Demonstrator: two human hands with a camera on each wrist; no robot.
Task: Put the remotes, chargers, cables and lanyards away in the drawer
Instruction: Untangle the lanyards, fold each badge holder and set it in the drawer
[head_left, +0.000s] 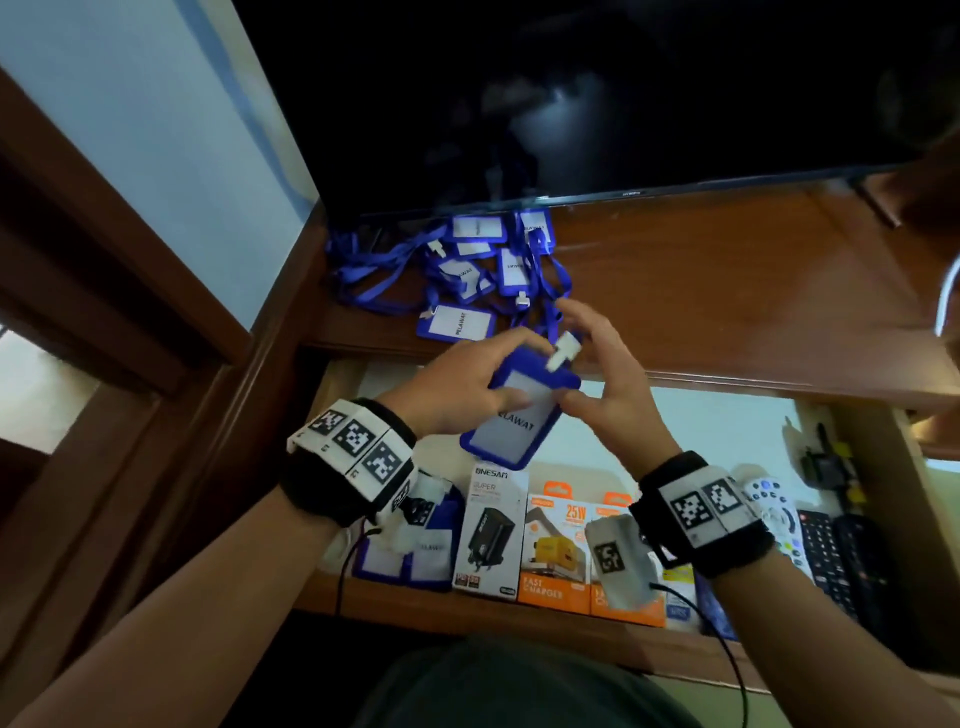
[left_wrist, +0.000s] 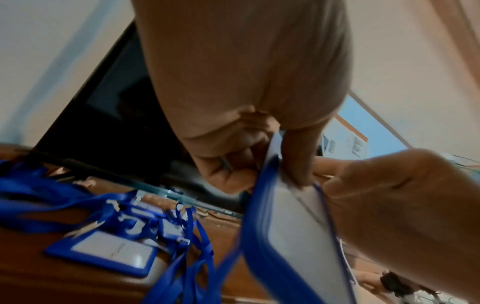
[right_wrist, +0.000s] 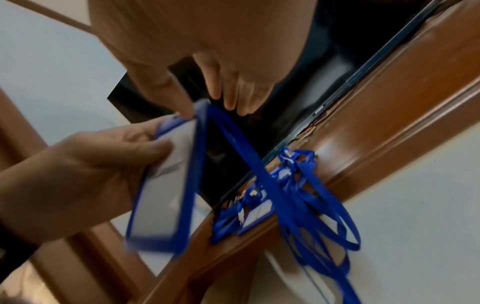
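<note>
Wooden TV stand, drawer (head_left: 727, 431) open w/ charger boxes (head_left: 558, 551) & remotes (head_left: 826, 545) nearest. Above it, left hand (head_left: 457, 389) grips badge holder (head_left: 519, 410); right hand (head_left: 602, 374) pinches its strap (right_wrist: 259, 170). Farther: lanyard pile (head_left: 467, 270). Risk: strap looks tangled w/ pile, pulling could drag others off.

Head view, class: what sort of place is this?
Probably a living room at home: a television stands on a wooden cabinet, whose open drawer holds remotes and boxed chargers.

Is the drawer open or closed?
Open. The drawer is pulled out below the wooden shelf, showing charger boxes and remotes inside.
</note>
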